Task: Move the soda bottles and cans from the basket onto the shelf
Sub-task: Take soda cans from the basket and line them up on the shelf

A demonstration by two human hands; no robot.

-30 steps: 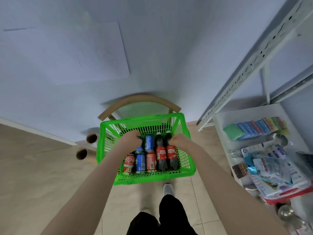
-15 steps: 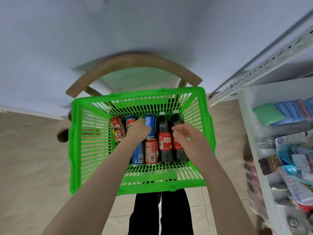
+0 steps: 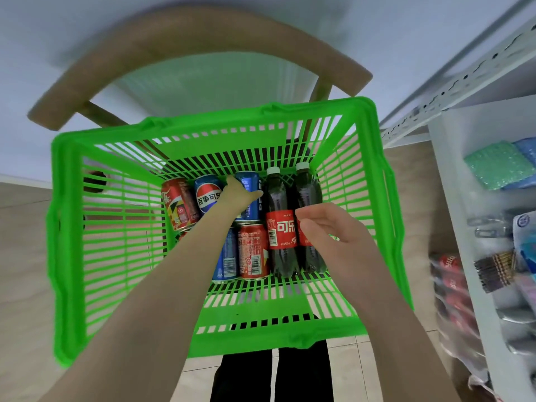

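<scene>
White shelf [image 3: 452, 175] stands at right, boards crowded w/ packets & sponges. Something red-labelled sits blurred on a lower level, can't tell what. Wooden chair [image 3: 185, 33] is at the far side. The green basket [image 3: 203, 123] seems to rest on it.

Progress, as I judge it: nothing clearly moved yet. Basket holds 2 cola bottles & at least 5 cans, all lying flat on its floor, right of centre, so the whole load is left.

Left hand [image 3: 236, 195] reaches the far row, fingers wrapped on the far blue can [image 3: 251, 208], thumb across it. Right hand [image 3: 327, 227] lies over the right bottle [image 3: 309, 190] at its label, fingers curled. Clamped or only touching, can't tell. Left bottle [image 3: 280, 227] lies against it. Other cans: Pepsi can [image 3: 207, 195], far red can [image 3: 177, 204], near red can [image 3: 252, 250], and near blue can [image 3: 227, 256] beside the left forearm.

Room: basket walls are high & items are packed side by side, so probably lift straight up before swinging right. Open room is in the basket's left half. Shelf upright [image 3: 464, 79] & board edge sit just right of the basket rim, likely snag points. Free space on the boards looks scarce.
</scene>
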